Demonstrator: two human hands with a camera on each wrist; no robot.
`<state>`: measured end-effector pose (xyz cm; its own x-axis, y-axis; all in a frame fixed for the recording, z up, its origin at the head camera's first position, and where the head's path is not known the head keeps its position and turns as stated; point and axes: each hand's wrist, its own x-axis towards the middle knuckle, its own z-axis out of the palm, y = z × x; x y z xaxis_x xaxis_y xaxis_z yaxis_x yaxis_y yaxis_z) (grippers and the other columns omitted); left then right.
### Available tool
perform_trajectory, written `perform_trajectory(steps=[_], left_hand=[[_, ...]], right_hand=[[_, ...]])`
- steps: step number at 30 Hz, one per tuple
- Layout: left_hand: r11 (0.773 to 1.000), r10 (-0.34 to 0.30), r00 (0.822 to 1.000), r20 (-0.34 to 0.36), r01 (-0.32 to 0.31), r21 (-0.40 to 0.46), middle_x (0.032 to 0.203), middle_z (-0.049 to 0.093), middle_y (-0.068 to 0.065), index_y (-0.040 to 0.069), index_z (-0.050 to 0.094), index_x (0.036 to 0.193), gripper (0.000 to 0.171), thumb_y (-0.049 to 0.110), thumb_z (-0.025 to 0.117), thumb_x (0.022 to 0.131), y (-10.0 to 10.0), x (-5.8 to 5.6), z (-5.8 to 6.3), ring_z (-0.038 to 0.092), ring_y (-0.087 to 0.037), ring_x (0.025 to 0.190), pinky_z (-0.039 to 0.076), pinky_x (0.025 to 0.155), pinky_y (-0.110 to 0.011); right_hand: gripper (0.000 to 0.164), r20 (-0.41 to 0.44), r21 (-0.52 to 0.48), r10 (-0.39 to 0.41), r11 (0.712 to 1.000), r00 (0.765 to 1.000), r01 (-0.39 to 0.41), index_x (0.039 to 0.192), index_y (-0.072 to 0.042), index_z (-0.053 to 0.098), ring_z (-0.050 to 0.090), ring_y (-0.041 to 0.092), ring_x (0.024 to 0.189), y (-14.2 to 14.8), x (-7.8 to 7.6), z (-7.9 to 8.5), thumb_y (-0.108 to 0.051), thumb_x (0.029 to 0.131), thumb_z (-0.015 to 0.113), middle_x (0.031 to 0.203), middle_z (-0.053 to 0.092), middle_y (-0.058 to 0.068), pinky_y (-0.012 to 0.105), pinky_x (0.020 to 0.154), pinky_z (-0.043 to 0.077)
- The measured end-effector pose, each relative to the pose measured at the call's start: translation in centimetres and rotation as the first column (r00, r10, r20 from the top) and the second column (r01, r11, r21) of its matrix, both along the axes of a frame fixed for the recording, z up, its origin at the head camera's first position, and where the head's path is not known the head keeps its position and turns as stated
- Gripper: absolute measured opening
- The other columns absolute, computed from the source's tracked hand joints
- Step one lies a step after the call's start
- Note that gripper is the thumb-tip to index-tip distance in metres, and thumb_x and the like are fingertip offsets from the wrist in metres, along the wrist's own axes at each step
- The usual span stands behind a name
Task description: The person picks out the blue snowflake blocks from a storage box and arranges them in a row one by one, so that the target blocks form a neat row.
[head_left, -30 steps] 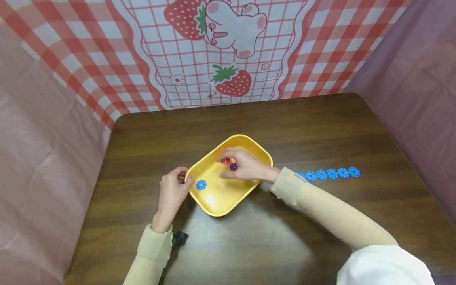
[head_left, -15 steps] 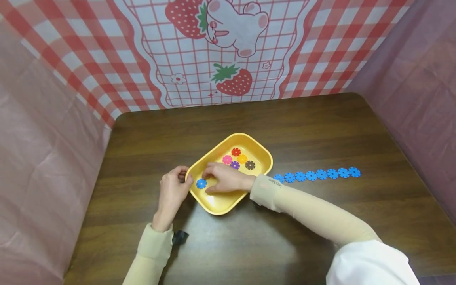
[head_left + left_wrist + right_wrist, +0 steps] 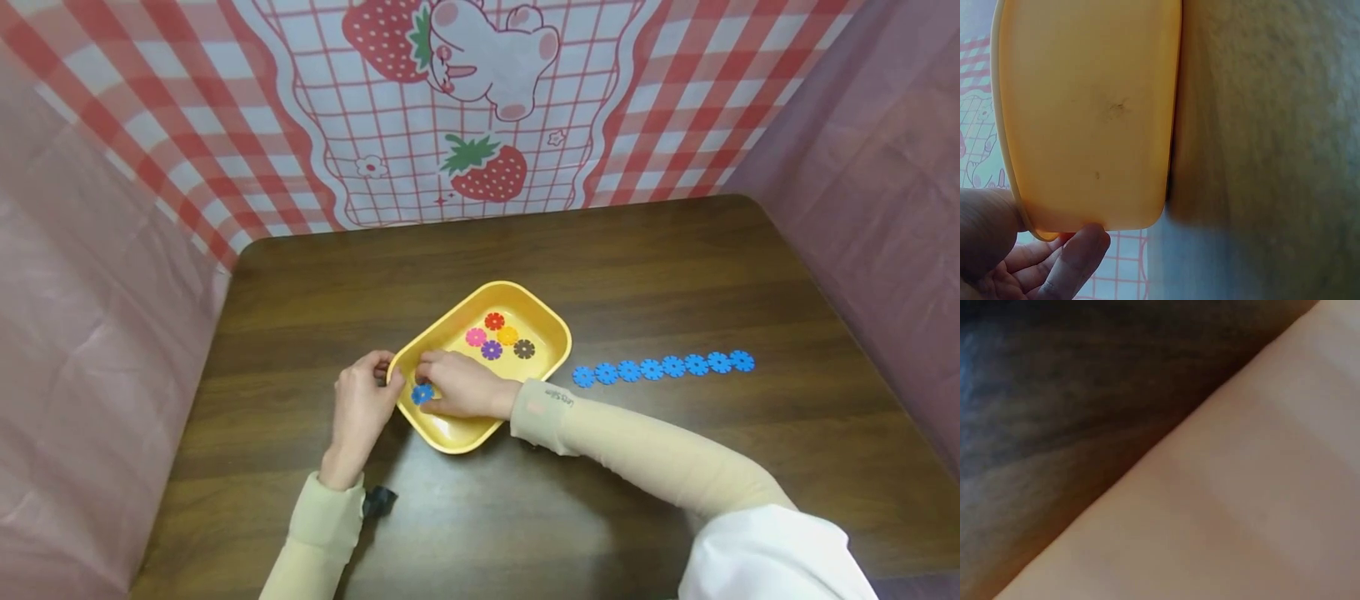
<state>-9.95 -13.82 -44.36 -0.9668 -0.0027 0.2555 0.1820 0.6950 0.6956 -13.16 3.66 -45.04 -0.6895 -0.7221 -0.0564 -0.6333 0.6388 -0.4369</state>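
Observation:
My left hand (image 3: pixel 366 404) grips the left end of a yellow plastic tub (image 3: pixel 558 323), thumb over the rim and fingers outside. In the left wrist view, the fingers (image 3: pixel 1079 259) bend round the corner of the tub (image 3: pixel 1094 137). Inside the tub, my right hand (image 3: pixel 468 386) pinches a blue snowflake disc (image 3: pixel 423 394), which looks tilted up between thumb and fingers. Farther along the tub floor lie red (image 3: pixel 494 321), pink (image 3: pixel 476 337), orange (image 3: pixel 507 336), purple (image 3: pixel 491 350) and brown snowflake discs (image 3: pixel 524 349). The right wrist view holds mostly blurred skin.
To the right of the tub, several blue snowflake discs (image 3: pixel 651 369) form a straight row on the wooden table (image 3: pixel 645 275). A checked strawberry cloth (image 3: pixel 465 125) hangs behind the table's far edge. Pink drapes (image 3: pixel 97 333) flank both sides.
My right hand has moved left and toward the near side inside the tub, from the coloured discs to the lone blue one, which it now pinches. The left hand has stayed on the rim.

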Motion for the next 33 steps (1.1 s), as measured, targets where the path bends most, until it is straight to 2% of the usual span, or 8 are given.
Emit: perform_trajectory(steps=[4,12,19,25,30,33], left_hand=[[1.0,0.001,1.0,0.01,-0.001,0.002,0.085,0.073,-0.014,-0.001,0.073,0.094,0.015,0.006,0.069,0.082,-0.1,0.0,0.0,0.071,-0.026,0.076,0.053,0.074,-0.048],[1.0,-0.002,1.0,-0.023,0.002,0.012,0.083,0.073,-0.014,-0.002,0.073,0.093,0.015,0.004,0.07,0.08,-0.1,-0.1,-0.1,0.071,-0.027,0.074,0.053,0.073,-0.049],[1.0,-0.006,1.0,0.017,0.005,0.007,0.085,0.073,-0.014,-0.002,0.073,0.094,0.015,0.004,0.068,0.081,-0.2,-0.1,0.0,0.071,-0.027,0.075,0.053,0.075,-0.047],[1.0,-0.001,1.0,0.024,0.001,0.009,0.085,0.073,-0.015,-0.003,0.073,0.095,0.016,0.004,0.068,0.081,-0.1,-0.1,0.0,0.07,-0.027,0.075,0.052,0.077,-0.048],[1.0,0.006,1.0,0.012,-0.006,0.006,0.084,0.073,-0.015,-0.004,0.073,0.094,0.017,0.004,0.068,0.08,-0.1,0.0,0.0,0.07,-0.028,0.074,0.051,0.077,-0.049],[1.0,0.009,1.0,0.009,-0.009,0.003,0.084,0.073,-0.015,-0.003,0.073,0.094,0.016,0.004,0.068,0.08,-0.1,0.0,0.0,0.07,-0.028,0.074,0.051,0.078,-0.049]], right_hand=[[0.03,0.025,-0.021,-0.021,1.0,0.999,0.022,0.107,-0.007,0.07,0.057,0.012,0.087,-0.1,0.0,-0.1,-0.027,0.086,0.078,0.102,0.06,0.001,0.025,0.084,0.049],[0.03,0.049,-0.034,-0.044,0.998,0.998,0.046,0.104,-0.005,0.071,0.057,0.013,0.085,0.0,0.0,0.1,-0.025,0.083,0.08,0.097,0.061,0.0,0.025,0.083,0.049],[0.03,0.078,-0.094,-0.102,0.99,0.992,0.109,0.101,-0.006,0.07,0.057,0.013,0.082,0.9,0.0,1.0,-0.026,0.081,0.081,0.09,0.064,-0.002,0.025,0.078,0.048],[0.029,0.077,-0.182,-0.136,0.972,0.988,0.148,0.099,-0.005,0.071,0.057,0.014,0.081,3.1,-0.4,2.5,-0.023,0.079,0.082,0.088,0.065,-0.001,0.025,0.077,0.048],[0.022,0.012,-0.291,-0.133,0.948,0.991,0.131,0.091,-0.007,0.071,0.056,0.017,0.074,5.9,-0.9,3.7,-0.021,0.077,0.082,0.079,0.062,-0.002,0.027,0.071,0.046],[0.022,-0.011,-0.353,-0.137,0.927,0.991,0.124,0.09,-0.006,0.07,0.058,0.019,0.073,7.8,-0.9,4.6,-0.018,0.076,0.083,0.078,0.064,-0.001,0.031,0.069,0.049]])
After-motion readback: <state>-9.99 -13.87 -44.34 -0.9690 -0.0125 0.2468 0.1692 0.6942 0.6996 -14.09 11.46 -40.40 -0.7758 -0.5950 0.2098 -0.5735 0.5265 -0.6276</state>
